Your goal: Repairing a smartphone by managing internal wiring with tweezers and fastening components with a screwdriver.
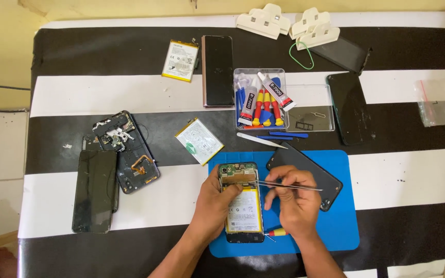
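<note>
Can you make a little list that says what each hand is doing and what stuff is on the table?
Left hand: steadies the opened phone on the blue mat
Right hand: holds tweezers, tips at the phone's top end
Beside the phone: small screwdriver
On the mat too: black back cover
Above the mat: clear box with glue tubes and tools
Left side: taken-apart phones
Loose batteries: two
Far edge: white clips
Table: black and white striped cloth
</note>
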